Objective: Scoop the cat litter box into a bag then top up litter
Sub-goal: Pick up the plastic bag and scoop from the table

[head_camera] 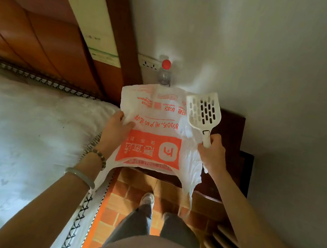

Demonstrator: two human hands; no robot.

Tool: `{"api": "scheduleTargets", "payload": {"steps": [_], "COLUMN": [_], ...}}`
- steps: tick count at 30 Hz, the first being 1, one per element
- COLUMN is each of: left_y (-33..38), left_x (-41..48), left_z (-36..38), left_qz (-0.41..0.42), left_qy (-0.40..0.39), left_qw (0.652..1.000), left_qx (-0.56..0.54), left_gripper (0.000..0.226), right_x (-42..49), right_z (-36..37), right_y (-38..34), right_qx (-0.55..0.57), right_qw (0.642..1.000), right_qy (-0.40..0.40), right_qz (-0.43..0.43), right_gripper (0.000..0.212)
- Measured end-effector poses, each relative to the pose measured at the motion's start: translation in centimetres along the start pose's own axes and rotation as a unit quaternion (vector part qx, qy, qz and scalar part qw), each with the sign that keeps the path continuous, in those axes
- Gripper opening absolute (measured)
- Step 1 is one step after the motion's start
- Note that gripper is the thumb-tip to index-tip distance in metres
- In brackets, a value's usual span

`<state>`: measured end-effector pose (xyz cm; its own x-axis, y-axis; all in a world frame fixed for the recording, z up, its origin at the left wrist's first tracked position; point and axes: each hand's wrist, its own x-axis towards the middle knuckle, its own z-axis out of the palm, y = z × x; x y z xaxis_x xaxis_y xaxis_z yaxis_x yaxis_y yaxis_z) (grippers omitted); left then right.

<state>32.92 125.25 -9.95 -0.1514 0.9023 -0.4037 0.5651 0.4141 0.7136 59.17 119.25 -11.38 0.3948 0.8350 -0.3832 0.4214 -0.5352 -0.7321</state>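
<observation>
The litter scoop (203,111) points up and away, its handle gripped in the right hand's (213,154) curled fingers. That hand and the left hand (116,128) pinch the printed bag (153,126) stretched between them, partly covering the nightstand (231,131) and the red-capped bottle (164,73). The bed (15,130) lies to the left.

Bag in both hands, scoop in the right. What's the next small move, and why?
Probably pull open the mouth of the bag. It is held flat and closed between the left hand and the right hand, which also grips the scoop by its handle. No litter box is in view, so readying the bag likely comes first.
</observation>
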Motion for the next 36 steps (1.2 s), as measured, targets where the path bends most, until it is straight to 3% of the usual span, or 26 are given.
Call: {"api": "scheduleTargets", "payload": {"steps": [6,9,14,19,28,36], "left_y": [-1.3,-3.1,-6.5,-10.7,-18.1,-24.0], "left_x": [-5.6,-10.0,-18.2,-26.8,-42.0,-58.2], "left_z": [-3.7,-5.0,-6.1,-6.8,-8.6,-8.1], "left_qz": [-0.054,-0.082,-0.127,-0.197,-0.316,-0.382], "left_qy": [0.084,0.147,0.252,0.361,0.521,0.626], "left_qw": [0.995,0.983,0.951,0.896,0.779,0.648], "left_qx": [-0.028,-0.078,-0.129,-0.170,-0.149,-0.207], "left_gripper": [0.037,0.035,0.030,0.027,0.043,0.045], "right_x": [-1.7,-3.0,-6.2,-11.1,-23.3,-40.2], "right_z": [0.0,1.0,3.1,6.2,13.7,20.1], "right_y": [-2.6,-4.1,-5.9,-7.2,-8.7,-6.5], "right_qx": [0.007,-0.007,-0.040,-0.081,-0.178,-0.241], "right_qw": [0.995,0.983,0.948,0.902,0.776,0.613], "right_qy": [-0.080,-0.153,-0.247,-0.331,-0.471,-0.573], "right_qz": [-0.050,-0.106,-0.197,-0.264,-0.381,-0.487], "right_gripper": [0.024,0.024,0.026,0.027,0.017,0.019]}}
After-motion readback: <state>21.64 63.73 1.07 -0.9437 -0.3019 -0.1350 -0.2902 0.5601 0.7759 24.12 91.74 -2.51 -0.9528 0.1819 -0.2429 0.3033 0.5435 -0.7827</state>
